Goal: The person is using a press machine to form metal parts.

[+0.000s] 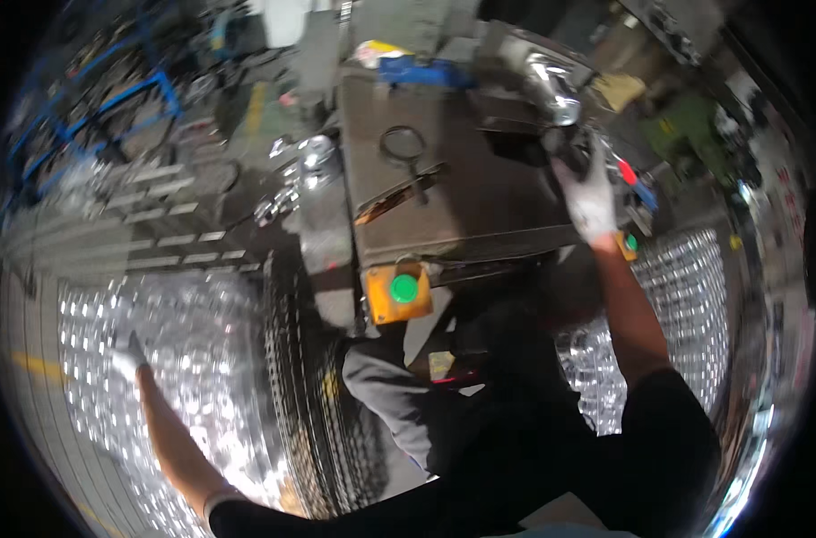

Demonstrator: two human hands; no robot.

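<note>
My left hand, in a white glove with dark fingertips, reaches out to the left over a bin of shiny metal parts. Blur smears its fingers, so their grip cannot be made out. My right hand, gloved in white and dark grey, is at the right side of the dark machine table. Its fingers point forward and look spread apart, just short of a shiny curved metal part on a dark block. A round ring-ended tool lies on the table.
An orange box with a green push button is fixed at the table's front; a second green button sits right. More shiny parts fill a mesh bin at right. Blue metal frames stand far left. Loose shiny pieces lie beside the table.
</note>
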